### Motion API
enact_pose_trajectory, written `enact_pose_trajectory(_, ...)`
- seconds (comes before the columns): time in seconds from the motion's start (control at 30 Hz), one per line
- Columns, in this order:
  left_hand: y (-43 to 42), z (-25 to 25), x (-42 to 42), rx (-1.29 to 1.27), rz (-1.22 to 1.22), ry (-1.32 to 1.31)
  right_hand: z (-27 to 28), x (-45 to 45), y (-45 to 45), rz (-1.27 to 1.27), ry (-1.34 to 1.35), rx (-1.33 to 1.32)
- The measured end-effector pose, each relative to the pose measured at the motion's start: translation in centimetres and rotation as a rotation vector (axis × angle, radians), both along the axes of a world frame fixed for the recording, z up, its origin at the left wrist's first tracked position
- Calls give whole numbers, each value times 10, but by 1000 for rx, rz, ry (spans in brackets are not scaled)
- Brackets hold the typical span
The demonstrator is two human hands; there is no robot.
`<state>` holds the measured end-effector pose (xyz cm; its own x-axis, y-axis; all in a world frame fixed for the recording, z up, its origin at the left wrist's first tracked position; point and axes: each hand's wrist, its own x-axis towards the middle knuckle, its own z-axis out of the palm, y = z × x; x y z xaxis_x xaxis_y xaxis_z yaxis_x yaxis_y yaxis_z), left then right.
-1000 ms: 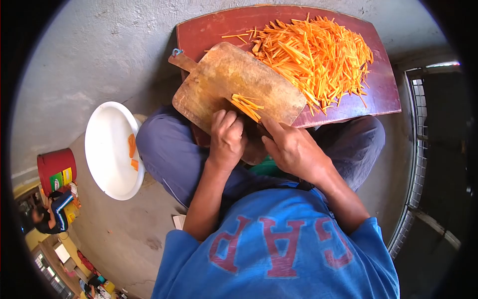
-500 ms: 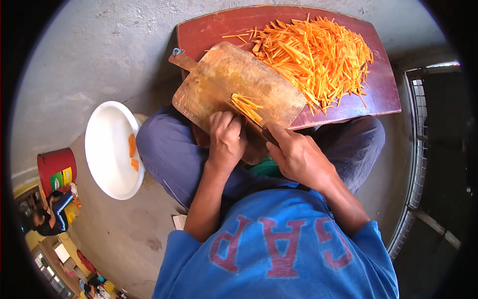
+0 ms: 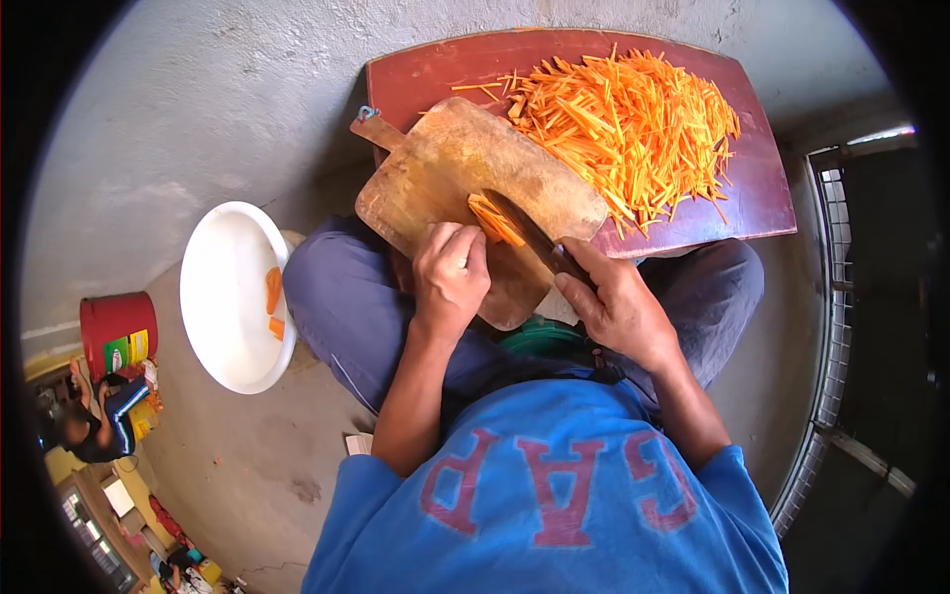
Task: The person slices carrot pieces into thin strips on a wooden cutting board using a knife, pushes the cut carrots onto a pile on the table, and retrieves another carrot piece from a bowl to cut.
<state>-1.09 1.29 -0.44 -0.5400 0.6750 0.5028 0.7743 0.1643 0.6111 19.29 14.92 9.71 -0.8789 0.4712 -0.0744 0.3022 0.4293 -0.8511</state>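
A worn wooden cutting board (image 3: 421, 178) lies tilted at the table's near edge, over my lap. In my right hand (image 3: 628, 312) is the handle of a knife (image 3: 524, 226), its dark blade slanting up and left across the board. Orange carrot strips (image 3: 493, 220) lie along the blade's left side. My left hand (image 3: 450, 277) is closed, its curled fingers resting on the board against carrot pieces at the near end of these strips; its fingertips are partly hidden. A large heap of cut carrot sticks (image 3: 633, 134) covers the table beyond the board.
The dark red table (image 3: 426, 69) stands against a grey wall. On the floor at left is a white basin (image 3: 223, 297) with a few carrot pieces (image 3: 274, 289), beside a red bucket (image 3: 114, 322). Something green (image 3: 542, 337) sits under the board. Another person (image 3: 99, 426) is at far left.
The knife has shifted right and turned so its blade's side shows, and my right hand moved slightly right and down. The carrot strips now lie left of the blade. The view shifted a little.
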Motion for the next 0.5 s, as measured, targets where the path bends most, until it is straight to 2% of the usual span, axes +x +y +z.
enact_pose_trajectory(0.07, -4, 3, -6, 44, 51, -51, -1, 3, -2, 42, 40, 12)
enact_pose_trajectory(0.1, -4, 3, -11, 128, 75, 25, -6, 2, -4, 69, 102, 18)
enact_pose_trajectory(0.2, -10, 3, -18, 169, 147, -105, -17, -7, -4, 125, 186, 70)
enact_pose_trajectory(0.23, -11, 2, -19, 179, 147, -144, -19, -14, 3, 147, 129, 8)
enact_pose_trajectory(0.27, -11, 2, -19, 158, 131, -134, -15, -16, 14, 83, -100, -249)
enact_pose_trajectory(0.3, -11, 2, -18, 139, 116, -123, -28, -19, 29, 82, -77, -182)
enact_pose_trajectory(0.4, -10, 0, -15, 49, 74, -14, -38, -30, 86, 13, -166, -205)
enact_pose_trajectory(0.47, -7, 2, -12, -16, 23, 62, -47, -33, 112, -83, 79, 234)
enact_pose_trajectory(0.5, -5, 5, -9, -28, 13, 102, -46, -34, 126, -106, 98, 290)
